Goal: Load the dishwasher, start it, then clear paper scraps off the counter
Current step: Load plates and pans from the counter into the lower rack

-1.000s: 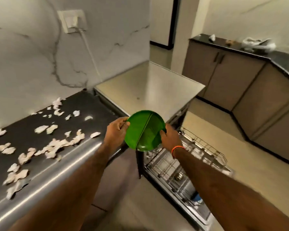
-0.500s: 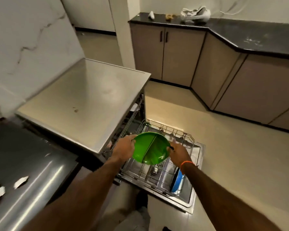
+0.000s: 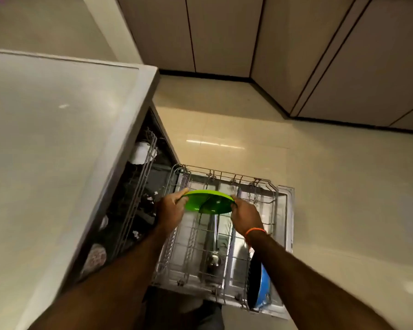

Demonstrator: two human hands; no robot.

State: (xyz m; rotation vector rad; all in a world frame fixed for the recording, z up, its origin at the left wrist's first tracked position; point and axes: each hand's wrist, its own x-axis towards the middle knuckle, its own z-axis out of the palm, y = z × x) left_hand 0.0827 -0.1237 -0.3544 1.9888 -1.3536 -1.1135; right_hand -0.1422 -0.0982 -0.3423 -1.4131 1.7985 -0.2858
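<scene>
Over the pulled-out lower wire rack [image 3: 270, 194] of the open dishwasher, a person holds a round green plastic plate with a raised divider ridge [image 3: 209, 205] between both hands; left hand [image 3: 169, 210] grips the plate's left rim, fingers curled round the edge with the thumb on top; right hand [image 3: 244, 215] grips the right rim the same way, fingers curled under; an orange band [image 3: 254, 231] sits on the right wrist; the plate is tilted close to flat, seen nearly edge-on, above the far half of the rack, whether it touches the wires cannot be told.

Rack is grey metal wire, resting on the lowered dishwasher door [image 3: 287, 210]; a blue round pan or dish with a dark inside [image 3: 260, 284] stands on edge in the near right corner of the rack, just beside the right forearm; a shiny steel ladle [image 3: 214, 256] lies along the middle of the rack, bowl toward the near side, handle running up under the green plate; the rest of the rack wires show bare.

Left of the rack, the flat steel-grey dishwasher top [image 3: 57, 139] fills the left side of the view; under its edge the dark dishwasher cavity shows an upper wire rack [image 3: 141, 177] with a white item [image 3: 141, 153] and other blurred pieces, too dark to name.

Beige tiled floor [image 3: 320, 163] spreads right of the door; taupe cabinet fronts [image 3: 224, 32] with a dark plinth line run along the far side.
</scene>
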